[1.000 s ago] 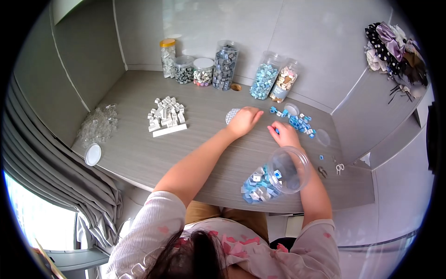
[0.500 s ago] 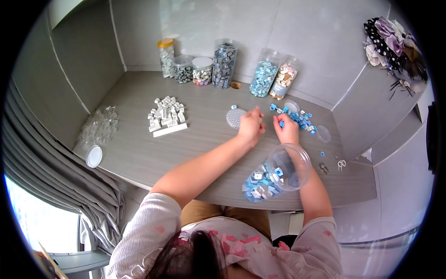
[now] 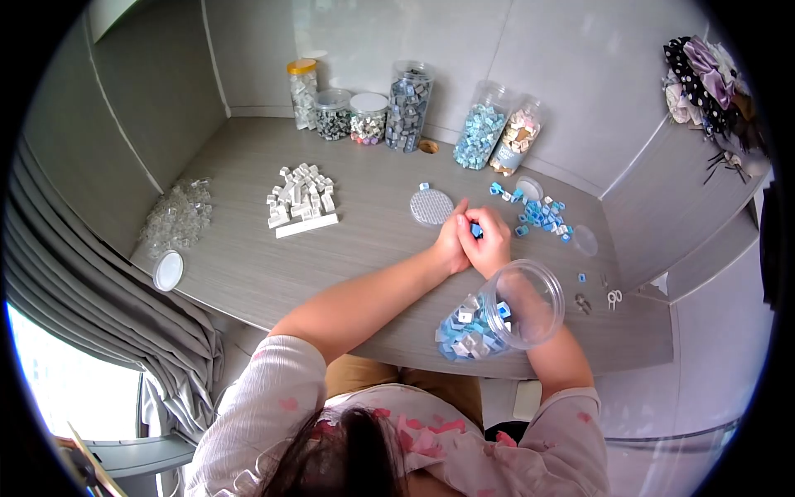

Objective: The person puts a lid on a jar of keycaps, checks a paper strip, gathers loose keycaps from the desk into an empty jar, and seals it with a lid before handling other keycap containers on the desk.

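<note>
"Blue keycap (image 3: 476, 230): you have it in your right hand (image 3: 490, 240), visible between thumb and curled fingers, over the desk (image 3: 373, 248)."

"And your left hand (image 3: 450, 248)?"

"Folded narrow, touching your right one. Cannot tell whether you hold anything in it; its palm is hidden."

"Noted. Just beyond your hands?"

"Round patterned disc (image 3: 431, 207), with one small blue piece (image 3: 424, 186) near its far edge. To your right, scattered blue and white keycaps (image 3: 544, 217), a small round lid (image 3: 530, 189) at their far side, a clear disc (image 3: 585, 241) at their near side."

"Nearer you?"

"Open clear jar (image 3: 523, 341), part filled with blue and white pieces (image 3: 470, 331); your right forearm (image 3: 567, 364) shows through its wall. Right of that, white-handled scissors (image 3: 614, 300) and a metal tool (image 3: 582, 304), type too small to tell."

"Your left side?"

"Heap of white keycaps (image 3: 302, 195), long white bar (image 3: 306, 225) along its near edge. Farther left, clear pieces (image 3: 175, 217) beside a white lid (image 3: 169, 271). Six jars (image 3: 368, 103) stand by the back wall."
</note>
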Demonstrator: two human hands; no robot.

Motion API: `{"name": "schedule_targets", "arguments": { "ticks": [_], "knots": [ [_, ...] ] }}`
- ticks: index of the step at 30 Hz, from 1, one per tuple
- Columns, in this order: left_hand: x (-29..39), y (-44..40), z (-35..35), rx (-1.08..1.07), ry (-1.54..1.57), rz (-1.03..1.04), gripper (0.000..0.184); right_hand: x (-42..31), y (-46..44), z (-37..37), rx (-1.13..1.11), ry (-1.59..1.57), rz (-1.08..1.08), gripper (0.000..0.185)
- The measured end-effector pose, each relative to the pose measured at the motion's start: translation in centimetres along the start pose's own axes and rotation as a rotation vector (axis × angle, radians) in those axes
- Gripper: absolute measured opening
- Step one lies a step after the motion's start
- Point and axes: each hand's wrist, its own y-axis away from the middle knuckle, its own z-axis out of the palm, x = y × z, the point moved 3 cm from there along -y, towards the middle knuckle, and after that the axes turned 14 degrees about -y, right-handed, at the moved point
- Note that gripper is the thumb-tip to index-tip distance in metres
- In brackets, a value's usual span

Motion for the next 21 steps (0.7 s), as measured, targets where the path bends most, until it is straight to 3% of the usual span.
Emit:
{"name": "schedule_targets", "arguments": {
  "ticks": [6,10,14,18,19,21],
  "knots": [
    [0.1,1.9,2.3,-0.018,0.168,-0.135,0.033,-0.2,-0.9,-0.8,-0.112,-0.004,0.002,0.005],
    [0.9,2.5,3.5,-0.012,0.102,-0.124,0.029,1.0,-0.9,-1.9,-0.096,-0.019,0.027,0.005],
    [2.6,3.5,4.9,0.199,-0.063,-0.159,0.027,1.5,-1.4,-2.2,0.008,0.185,0.113,0.009],
    [3.1,1.5,2.8,0.249,-0.002,-0.123,0.020,0.2,-1.7,-3.1,0.053,0.065,0.230,0.014],
    [3.9,1.2,2.6,0.209,0.005,-0.113,0.025,0.2,-1.5,-3.7,0.045,-0.063,0.382,0.021],
    [5.4,1.3,2.6,0.263,0.071,-0.086,0.026,-0.2,-1.2,-5.1,-0.362,-0.121,0.689,0.029]
  ]
}}
